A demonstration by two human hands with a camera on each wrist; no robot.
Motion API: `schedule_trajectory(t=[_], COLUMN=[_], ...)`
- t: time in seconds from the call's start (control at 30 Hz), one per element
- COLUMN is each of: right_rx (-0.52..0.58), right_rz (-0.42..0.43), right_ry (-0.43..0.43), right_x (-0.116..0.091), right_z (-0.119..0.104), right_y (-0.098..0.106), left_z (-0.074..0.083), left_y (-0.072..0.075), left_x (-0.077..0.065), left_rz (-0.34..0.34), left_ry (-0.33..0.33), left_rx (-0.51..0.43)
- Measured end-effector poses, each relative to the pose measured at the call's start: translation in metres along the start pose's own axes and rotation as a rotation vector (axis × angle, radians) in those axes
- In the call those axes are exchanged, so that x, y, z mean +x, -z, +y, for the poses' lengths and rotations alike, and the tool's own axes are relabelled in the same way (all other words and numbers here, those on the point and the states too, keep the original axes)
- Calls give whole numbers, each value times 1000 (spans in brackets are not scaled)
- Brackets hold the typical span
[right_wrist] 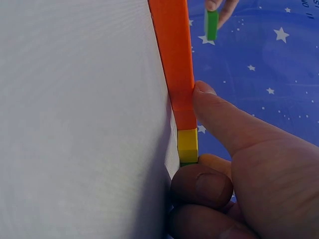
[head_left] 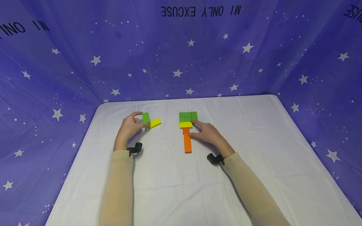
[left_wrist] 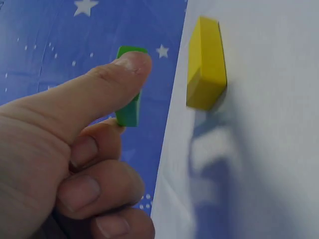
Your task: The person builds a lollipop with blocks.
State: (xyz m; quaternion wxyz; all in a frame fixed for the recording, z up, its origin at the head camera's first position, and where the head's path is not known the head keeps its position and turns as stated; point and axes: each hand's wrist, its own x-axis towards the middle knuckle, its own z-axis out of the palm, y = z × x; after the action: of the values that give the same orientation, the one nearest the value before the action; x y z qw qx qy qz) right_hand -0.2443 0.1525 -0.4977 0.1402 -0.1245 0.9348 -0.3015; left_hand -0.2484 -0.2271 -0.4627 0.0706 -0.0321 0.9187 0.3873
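Between thumb and index finger, my left hand (head_left: 128, 127) pinches a green block (head_left: 145, 117), raised over the left part of the table. Close beside it a loose yellow block (head_left: 155, 123) lies on the cloth. My right hand (head_left: 210, 133) rests against a flat arrangement of blocks. Its thumb touches the long orange block (head_left: 187, 144) near the top, and its index fingertip is at the corner where several green blocks (head_left: 185, 116) meet a yellow block (head_left: 184, 125). A small orange block (head_left: 185, 130) lies between the yellow one and the long orange one.
A white cloth (head_left: 169, 188) covers the table. Purple star-patterned curtains (head_left: 158, 56) stand along its back and sides. Each wrist carries a black camera mount (head_left: 135, 147), near the beige sleeves.
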Motion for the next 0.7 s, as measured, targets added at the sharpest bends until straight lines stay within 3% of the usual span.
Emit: schedule_trajectory(t=[0.37,0.7], right_rx=[-6,-10], right_rz=[0,-2], right_ry=[-2,-13], right_x=[2,2], right_z=[1,0], right_y=[-1,-1], left_z=[23,46], left_y=[-20,-49], left_x=[3,4], left_rz=[-1,14], left_ry=[-66,-137], left_rx=[-21,-19])
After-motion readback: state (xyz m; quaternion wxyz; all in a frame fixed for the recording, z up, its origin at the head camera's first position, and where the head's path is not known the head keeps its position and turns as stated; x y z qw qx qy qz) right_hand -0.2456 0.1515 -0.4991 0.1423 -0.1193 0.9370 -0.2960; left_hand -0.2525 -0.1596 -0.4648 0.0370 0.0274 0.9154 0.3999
